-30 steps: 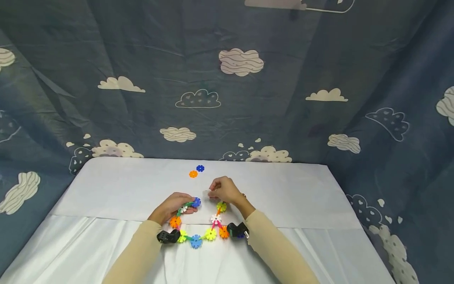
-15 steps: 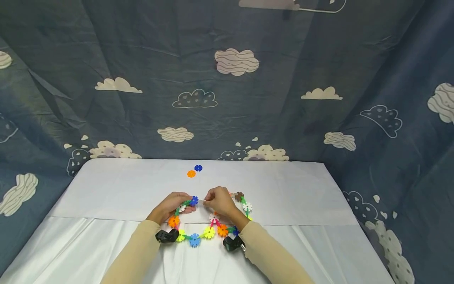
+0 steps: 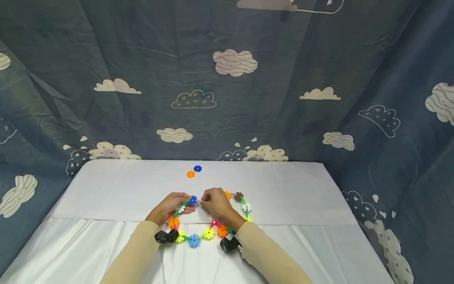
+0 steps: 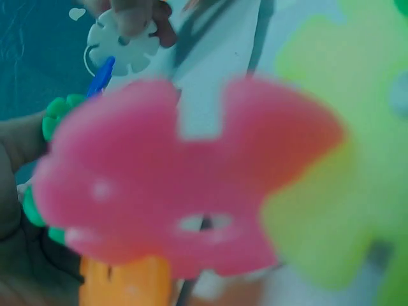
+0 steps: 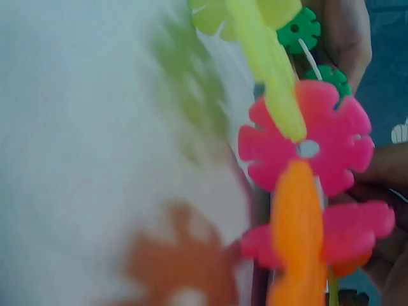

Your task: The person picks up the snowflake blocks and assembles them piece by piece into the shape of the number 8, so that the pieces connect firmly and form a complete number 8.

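A chain of interlocking flower-shaped plastic discs hangs between and below my hands. My left hand (image 3: 172,205) grips its left end, where a blue disc (image 3: 193,200) stands out past the fingertips. Between thumb and fingers my right hand (image 3: 215,203) pinches a whitish notched disc (image 4: 131,51), close beside the blue one. Whether these two discs touch I cannot tell. Pink (image 4: 146,172) and yellow (image 4: 319,191) discs loom large and blurred in the left wrist view. In the right wrist view a pink disc (image 5: 331,118) is joined to a yellow one (image 5: 264,57).
Two loose discs, one orange (image 3: 190,174) and one dark blue (image 3: 197,169), lie farther back on the white-covered table (image 3: 283,189). The chain's far part, with a brown disc (image 3: 239,196), curves past my right hand. A dark cloud-print curtain (image 3: 142,110) stands behind.
My right hand has come left and slightly down with the whitish disc, up beside the blue disc. More of the chain's right side shows now. The left hand has stayed nearly in place.
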